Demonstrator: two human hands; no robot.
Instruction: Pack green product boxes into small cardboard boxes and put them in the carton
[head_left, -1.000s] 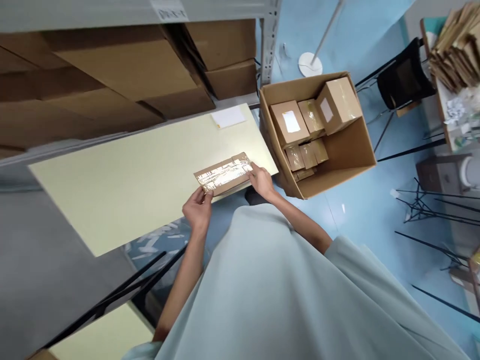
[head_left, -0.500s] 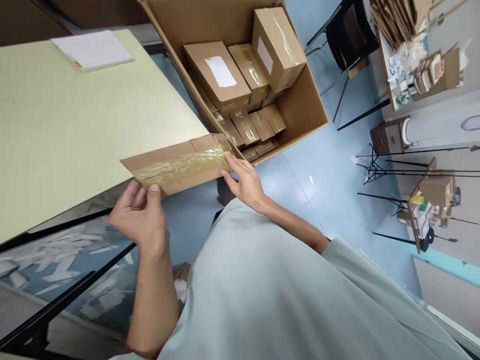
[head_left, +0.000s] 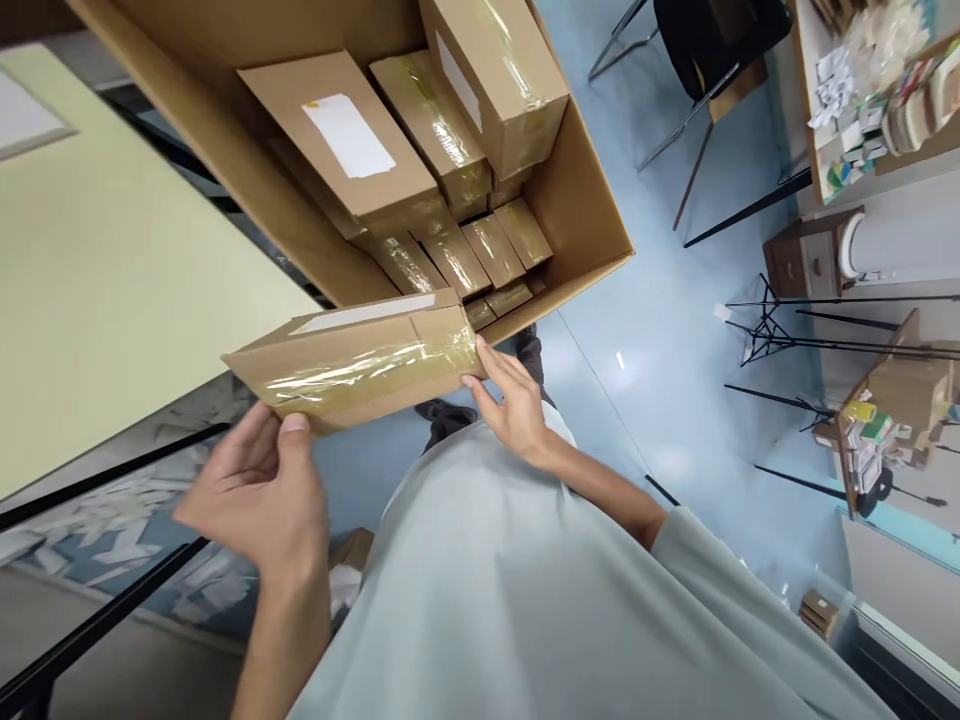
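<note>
Between my two hands is a flat cardboard box (head_left: 360, 375), its long side sealed with shiny clear-yellow tape and a white label showing on its top face. My left hand (head_left: 262, 480) grips the near left corner, thumb on the taped side and fingers partly hidden beneath. At the other end, my right hand (head_left: 514, 395) holds the right edge between thumb and fingers. Just beyond the held box stands a large open carton (head_left: 589, 215), with several taped boxes inside, among them a labelled box (head_left: 341, 135) and a taller taped box (head_left: 502, 85).
A pale yellow table (head_left: 135, 260) lies at the left, with a white paper stack (head_left: 26, 105) on it. Paper scraps (head_left: 127, 520) are below the table. A black chair (head_left: 712, 50), a cluttered side table (head_left: 862, 130) and black stands (head_left: 761, 320) are at the right.
The held box has lifted off the table edge toward the carton and tilted, so its white label shows. Both hands still hold it. The carton looks nearer as the view shifted.
</note>
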